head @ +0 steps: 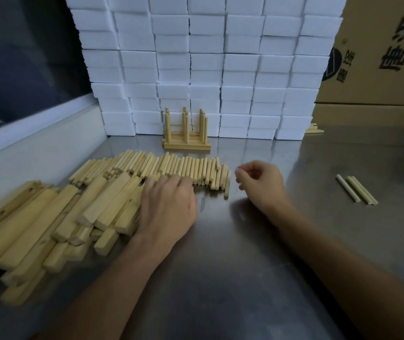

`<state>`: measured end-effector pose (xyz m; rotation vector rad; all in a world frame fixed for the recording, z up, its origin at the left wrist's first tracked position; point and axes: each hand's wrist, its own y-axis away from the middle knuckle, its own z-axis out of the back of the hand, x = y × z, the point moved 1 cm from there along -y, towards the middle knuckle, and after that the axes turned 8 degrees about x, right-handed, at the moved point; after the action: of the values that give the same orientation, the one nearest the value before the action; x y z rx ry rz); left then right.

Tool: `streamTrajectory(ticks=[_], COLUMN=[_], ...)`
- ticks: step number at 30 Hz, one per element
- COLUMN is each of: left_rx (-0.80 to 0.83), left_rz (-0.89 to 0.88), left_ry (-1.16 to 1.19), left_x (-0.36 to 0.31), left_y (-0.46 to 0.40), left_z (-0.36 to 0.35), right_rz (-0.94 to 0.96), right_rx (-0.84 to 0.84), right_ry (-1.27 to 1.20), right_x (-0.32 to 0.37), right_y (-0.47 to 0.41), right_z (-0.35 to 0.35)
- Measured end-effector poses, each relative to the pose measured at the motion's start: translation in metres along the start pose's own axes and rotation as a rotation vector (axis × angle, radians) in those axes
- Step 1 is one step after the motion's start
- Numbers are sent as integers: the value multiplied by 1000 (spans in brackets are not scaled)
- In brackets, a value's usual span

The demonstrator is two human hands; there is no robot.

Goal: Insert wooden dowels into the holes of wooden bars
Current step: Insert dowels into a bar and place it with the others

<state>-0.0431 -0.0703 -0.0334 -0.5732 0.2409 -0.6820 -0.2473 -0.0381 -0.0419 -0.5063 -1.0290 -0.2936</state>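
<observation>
Left hand touches dowels (right hand idle).

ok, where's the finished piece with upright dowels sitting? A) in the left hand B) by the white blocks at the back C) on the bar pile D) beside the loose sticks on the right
B: the assembled rack stands on the table against the white blocks, beyond the row of dowels, neither hand touching it.

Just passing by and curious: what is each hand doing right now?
Left hand: fingers reach onto the dowels; a grip cannot be told.
Right hand: fingers loosely curled, holding nothing.
</observation>
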Motion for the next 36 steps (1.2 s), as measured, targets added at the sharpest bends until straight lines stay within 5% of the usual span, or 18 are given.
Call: streamTrajectory(ticks=[8,16,20,26,30,36], left_rx=[224,310,226,-42,97,157], left_rz=[419,400,326,174,533,654], left_ry=[-300,-297,-246,398,1124,1422], left_x=[14,17,10,-4,-13,-9], left_y=[5,2,3,4,6,3], left_z=[13,15,18,14,0,-3], right_rz=[16,99,92,91,125,259], right_rx=[-4,11,11,-10,-28,51], right_ry=[43,151,135,208,247,372], right_x=[-2,-2,-3,-4,0,8], right_y=[23,23,21,22,27,35], right_z=[7,4,4,4,4,0])
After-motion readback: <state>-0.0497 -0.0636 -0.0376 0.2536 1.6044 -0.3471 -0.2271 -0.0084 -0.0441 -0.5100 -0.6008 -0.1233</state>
